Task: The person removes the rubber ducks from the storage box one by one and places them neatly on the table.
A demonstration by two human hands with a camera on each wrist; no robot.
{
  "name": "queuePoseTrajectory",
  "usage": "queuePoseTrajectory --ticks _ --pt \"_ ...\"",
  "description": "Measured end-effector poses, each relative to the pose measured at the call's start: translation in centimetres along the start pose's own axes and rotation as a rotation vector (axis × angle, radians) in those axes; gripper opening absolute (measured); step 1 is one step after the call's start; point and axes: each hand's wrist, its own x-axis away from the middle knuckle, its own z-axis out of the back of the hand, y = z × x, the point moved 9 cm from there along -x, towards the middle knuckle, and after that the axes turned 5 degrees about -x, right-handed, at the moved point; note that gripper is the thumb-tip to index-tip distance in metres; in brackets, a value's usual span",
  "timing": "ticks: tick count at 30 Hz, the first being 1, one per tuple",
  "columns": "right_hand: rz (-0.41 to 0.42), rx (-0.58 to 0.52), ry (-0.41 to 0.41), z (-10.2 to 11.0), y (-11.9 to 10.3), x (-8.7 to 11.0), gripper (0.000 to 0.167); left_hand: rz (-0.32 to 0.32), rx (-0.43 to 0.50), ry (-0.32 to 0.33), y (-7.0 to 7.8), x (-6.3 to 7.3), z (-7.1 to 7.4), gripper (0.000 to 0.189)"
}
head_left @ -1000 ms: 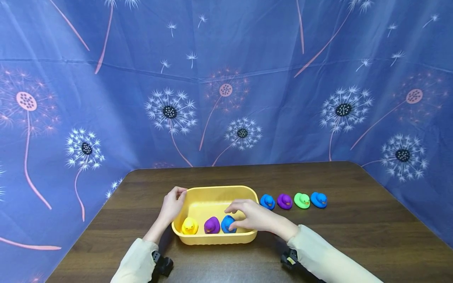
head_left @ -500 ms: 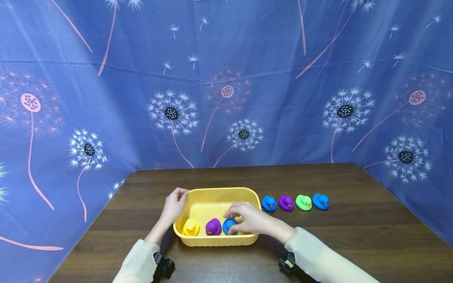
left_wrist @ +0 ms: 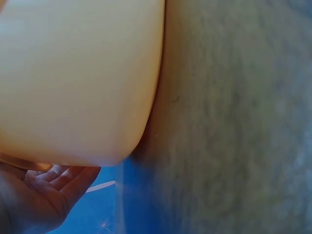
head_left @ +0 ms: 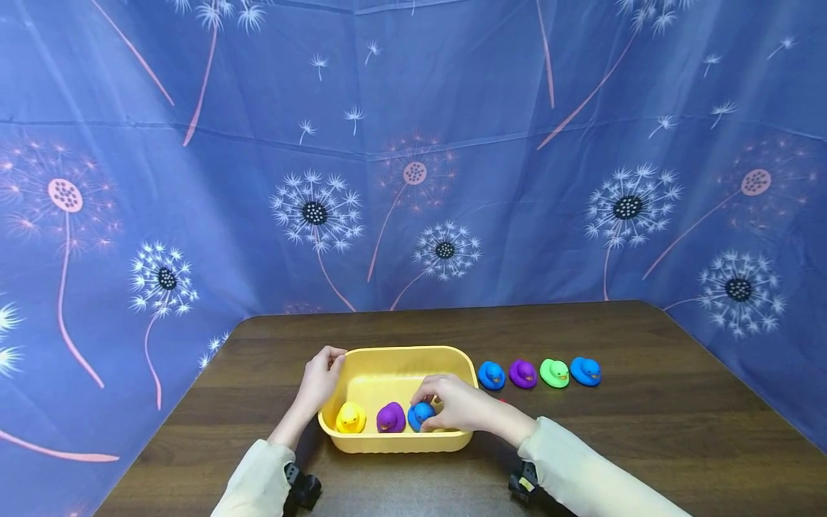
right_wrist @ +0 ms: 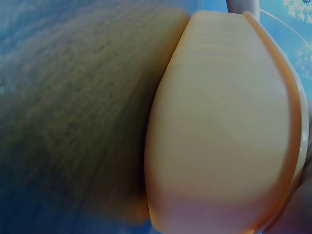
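Blue duck in right hand, yellow-patched camera

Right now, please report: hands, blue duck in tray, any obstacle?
Left hand holding yellow tray by rim. Right hand pinching blue duck inside. Purple duck close beside; no obstruction seen.

Only a dim slice of the right hand shows; its fingers are out of sight. Right beside it, the flared rim of a yellow tub curves past, and whether skin meets rim cannot be told. The tub's smooth outer wall stretches away from the hand, faintly ridged at the end farthest from it. Beyond the wall, well apart from the hand, lies a blurred tabletop. Past the rim, a blue dandelion-print cloth hangs behind, its white seed head farther off than the hand.
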Motion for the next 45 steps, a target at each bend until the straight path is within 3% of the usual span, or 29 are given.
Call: queuePoseTrajectory --ticks 14,32,45 --pt "-0.042 -0.006 -0.022 -0.3 0.3 0.0 0.028 -0.013 0.003 0.006 0.0 0.2 0.0 0.016" --pt "-0.004 -0.020 0.030 0.1 -0.2 -0.1 0.028 0.010 0.000 0.000 -0.1 0.2 -0.1 0.017" --pt "0.057 0.055 0.068 1.1 -1.3 0.1 0.035 0.006 0.006 0.014 -0.2 0.1 0.1 0.017"
